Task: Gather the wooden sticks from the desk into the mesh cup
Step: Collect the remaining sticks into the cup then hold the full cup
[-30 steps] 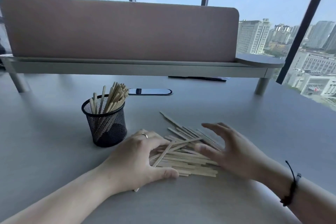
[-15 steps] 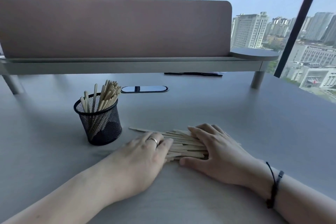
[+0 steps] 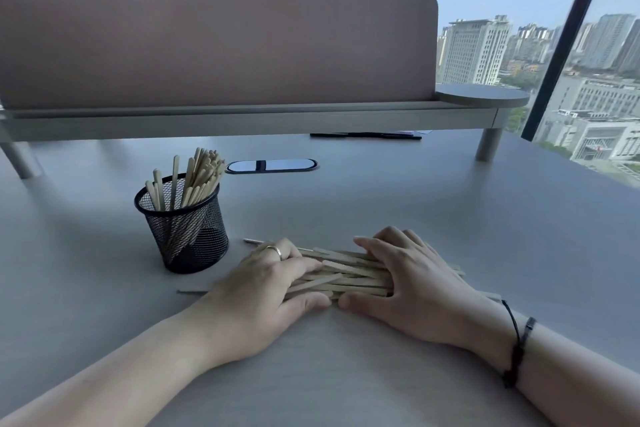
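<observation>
While both hands cup the wooden sticks (image 3: 349, 276) on the worktop (image 3: 450, 218), left hand (image 3: 266, 291) and right hand (image 3: 412, 281) fingers loosely curled round them should squeeze inward, even the ends, then lift toward the mesh cup (image 3: 183, 229).

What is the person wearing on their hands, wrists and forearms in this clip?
Both forearms are bare, with no sleeves in view. The left hand has a thin, plain ring on one finger. The right hand wears no ring that shows; its wrist carries a thin black cord bracelet with a small dark clasp or bead. No gloves or watch are visible.
</observation>
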Demonstrator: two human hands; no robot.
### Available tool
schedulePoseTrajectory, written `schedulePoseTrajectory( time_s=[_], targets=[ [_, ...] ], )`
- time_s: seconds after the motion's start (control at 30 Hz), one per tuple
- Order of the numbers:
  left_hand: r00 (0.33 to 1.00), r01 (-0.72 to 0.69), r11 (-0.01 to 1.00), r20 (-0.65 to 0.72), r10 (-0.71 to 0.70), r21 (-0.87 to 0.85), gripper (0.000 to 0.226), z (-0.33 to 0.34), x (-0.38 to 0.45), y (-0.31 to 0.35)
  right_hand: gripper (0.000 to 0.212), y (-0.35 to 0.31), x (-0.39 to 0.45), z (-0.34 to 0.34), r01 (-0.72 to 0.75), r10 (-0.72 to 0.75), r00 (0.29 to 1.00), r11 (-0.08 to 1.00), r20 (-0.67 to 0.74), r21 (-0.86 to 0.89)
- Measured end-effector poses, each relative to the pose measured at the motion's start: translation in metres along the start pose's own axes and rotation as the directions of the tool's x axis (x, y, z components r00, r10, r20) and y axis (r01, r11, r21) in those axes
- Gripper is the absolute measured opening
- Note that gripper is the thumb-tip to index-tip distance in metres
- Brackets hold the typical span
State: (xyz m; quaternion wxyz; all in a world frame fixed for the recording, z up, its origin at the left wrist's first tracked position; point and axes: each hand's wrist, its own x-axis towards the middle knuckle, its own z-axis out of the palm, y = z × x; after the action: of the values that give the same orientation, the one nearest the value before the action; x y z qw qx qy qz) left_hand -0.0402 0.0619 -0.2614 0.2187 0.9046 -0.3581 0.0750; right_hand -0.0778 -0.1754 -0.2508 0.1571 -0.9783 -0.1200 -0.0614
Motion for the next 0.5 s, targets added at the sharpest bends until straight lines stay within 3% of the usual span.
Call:
schedulePoseTrajectory(
  time_s=[0.23, 0.5],
  targets=[
    [0.993, -0.098, 0.994, -0.076, 0.095, -0.043, 0.043, 0.0040, 0.0011, -0.0034, 0.099, 0.0016, 0.0015, 0.0014, 0.000, 0.000, 1.000, 1.000, -0.019, 0.008],
    [0.970, -0.205, 0.939, -0.074, 0.234, 0.276, 0.013, 0.0064, 0.0036, 0.0022, 0.099, 0.0034, 0.0015, 0.0024, 0.003, -0.003, 1.000, 1.000, -0.016, 0.015]
  ],
)
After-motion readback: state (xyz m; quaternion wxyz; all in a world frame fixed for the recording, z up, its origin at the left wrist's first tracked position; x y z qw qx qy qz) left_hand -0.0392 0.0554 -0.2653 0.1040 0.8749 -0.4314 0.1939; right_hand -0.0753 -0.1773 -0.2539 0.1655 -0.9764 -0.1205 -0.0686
